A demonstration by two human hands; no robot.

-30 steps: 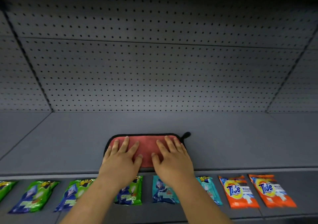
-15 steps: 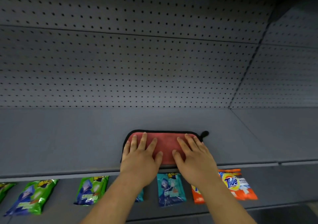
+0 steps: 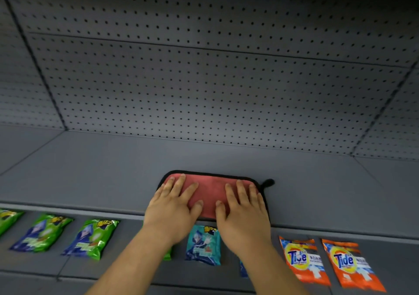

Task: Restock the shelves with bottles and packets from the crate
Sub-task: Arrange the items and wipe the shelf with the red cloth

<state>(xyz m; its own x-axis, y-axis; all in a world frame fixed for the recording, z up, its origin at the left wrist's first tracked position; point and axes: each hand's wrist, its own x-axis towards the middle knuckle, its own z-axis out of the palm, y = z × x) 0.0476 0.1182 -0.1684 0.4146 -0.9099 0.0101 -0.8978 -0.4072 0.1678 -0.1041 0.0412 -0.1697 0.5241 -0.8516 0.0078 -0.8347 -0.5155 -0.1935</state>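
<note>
The packets lay flat on the lower shelf (image 3: 34, 269): green packets (image 3: 90, 238), a teal packet (image 3: 203, 246) and two orange Tide packets (image 3: 301, 260), all glossy, crinkled film. No crate or bottle showed. On the upper shelf (image 3: 90, 172), both my hands pressed a soft pink cloth (image 3: 210, 192) with black trim, left hand (image 3: 172, 208) and right hand (image 3: 243, 213) flat, fingers spread straight. Over the last second the cloth had slid right, then back left, so I judged I was wiping the smooth grey metal before stocking it. Perforated pegboard (image 3: 204, 86) backed it.
</note>
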